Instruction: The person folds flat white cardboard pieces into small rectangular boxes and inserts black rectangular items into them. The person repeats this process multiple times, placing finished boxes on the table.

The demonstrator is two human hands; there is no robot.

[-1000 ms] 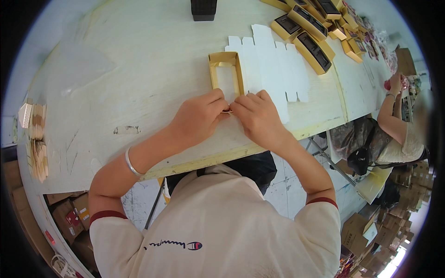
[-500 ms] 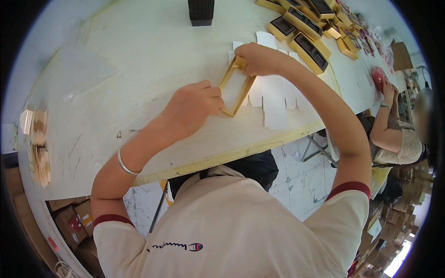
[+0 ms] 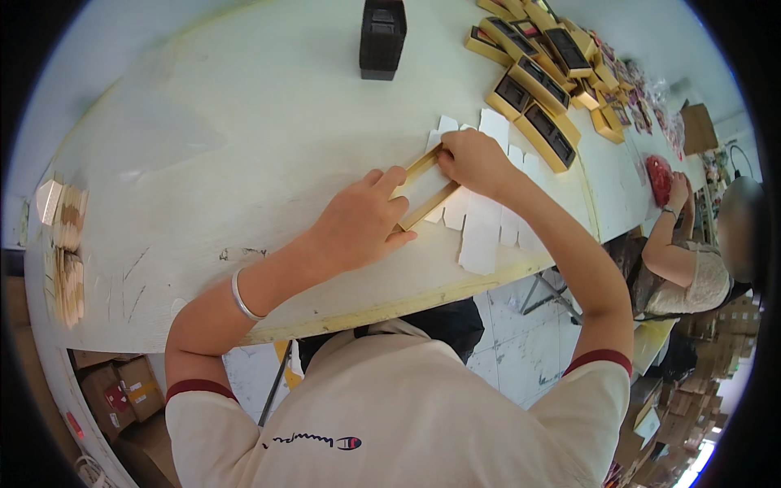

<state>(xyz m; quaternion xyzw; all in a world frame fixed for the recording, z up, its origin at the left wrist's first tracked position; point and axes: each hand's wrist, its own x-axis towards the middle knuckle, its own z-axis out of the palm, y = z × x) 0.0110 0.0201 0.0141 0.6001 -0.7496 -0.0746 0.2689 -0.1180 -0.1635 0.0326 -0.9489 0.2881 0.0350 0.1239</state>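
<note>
Left hand [image 3: 358,224] pins near end of gold box frame [image 3: 423,189] on tabletop [image 3: 244,146], fingers closed on its edge. Right hand [image 3: 474,160] pinches far corner, over white die-cut card blanks [image 3: 484,236]. Best: keep frame flat, square corners, steady pressure both ends.

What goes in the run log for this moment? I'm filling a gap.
left hand: holds gold tray near end | right hand: grips far end | tray: over white cardboard blanks | table
</note>
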